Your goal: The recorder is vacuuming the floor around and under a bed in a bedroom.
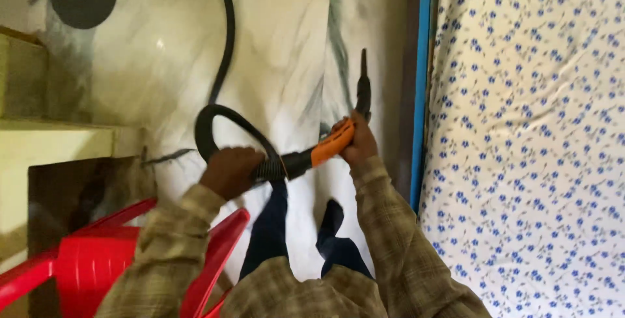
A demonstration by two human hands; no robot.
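The person wore a long-sleeved shirt [384, 227] in a faded tan-and-olive plaid, its cuffs reaching the wrists of both bare hands, above dark navy trousers [270, 227] covering both legs.

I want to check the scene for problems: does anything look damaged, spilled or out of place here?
Nothing stands out. The left hand holds the black hose, which loops but shows no kink; the right hand holds the orange handle. The marble floor shows no spill.
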